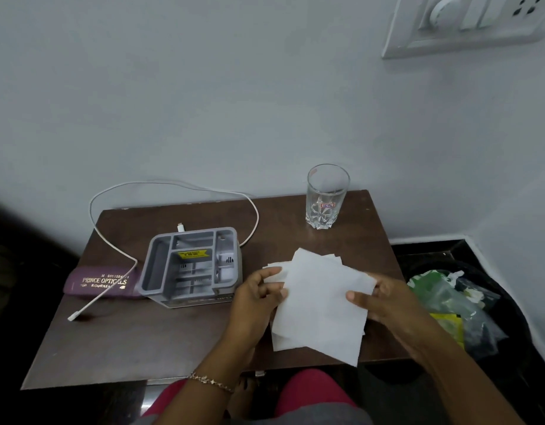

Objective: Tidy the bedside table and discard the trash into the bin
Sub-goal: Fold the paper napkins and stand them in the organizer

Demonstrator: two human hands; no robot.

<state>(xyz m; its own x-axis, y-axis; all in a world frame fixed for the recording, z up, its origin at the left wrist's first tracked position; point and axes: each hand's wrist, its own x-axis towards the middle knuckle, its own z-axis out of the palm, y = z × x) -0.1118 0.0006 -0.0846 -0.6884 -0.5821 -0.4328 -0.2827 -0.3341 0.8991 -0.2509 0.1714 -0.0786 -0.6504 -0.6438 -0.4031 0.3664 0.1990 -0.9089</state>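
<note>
The left hand (259, 299) pinches the left edge of a stack of thin white paper sheets (320, 305), fingers curled. The right hand (384, 302) grips the right edge, thumb on top and fingers underneath. The sheets are held just above the near right part of the dark brown wooden bedside table (136, 342).

A grey plastic compartment organiser (191, 268) stands at the table's centre. A maroon soft spectacle case (102, 282) lies to its left, with a white charging cable (71, 317) looped across it. A clear cut-glass tumbler (326, 197) stands upright at the far right corner.

A black-lined bin (510, 317) sits right of the table, containing green and clear plastic wrappers (433, 286)
</note>
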